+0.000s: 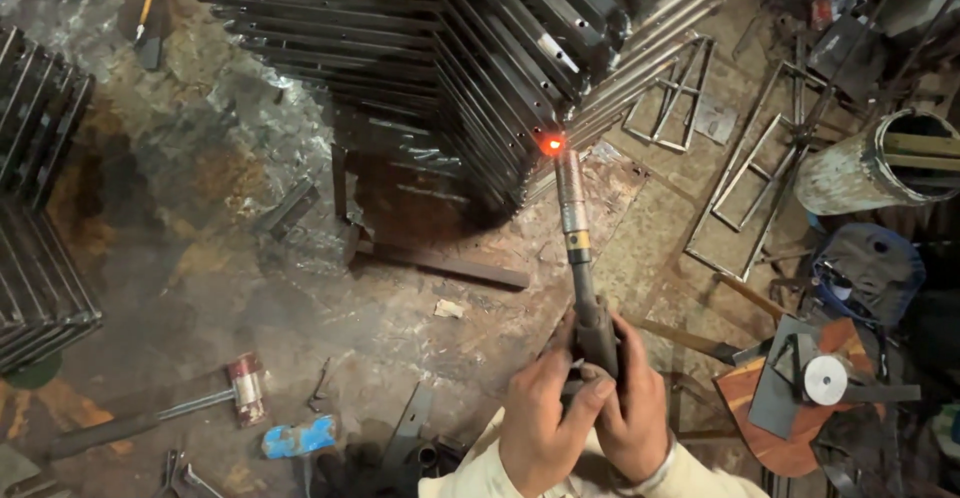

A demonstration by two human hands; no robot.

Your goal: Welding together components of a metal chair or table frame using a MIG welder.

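Note:
Both hands wrap the dark handle of a welding torch (578, 248) at the bottom centre. My left hand (545, 420) grips it from the left and my right hand (632, 408) from the right. The torch's metal nozzle points up at a glowing orange spot (551, 143) on the corner of a tall stack of steel frames (420, 68). Pale sleeves cover both wrists.
A hammer (215, 396) and a blue scrap (298, 438) lie on the rusty floor at lower left. Welded bar frames (745, 183) lie at right, near a metal drum (870, 168). More stacked frames (40, 208) stand at the left edge. A flat bar (450, 266) lies below the stack.

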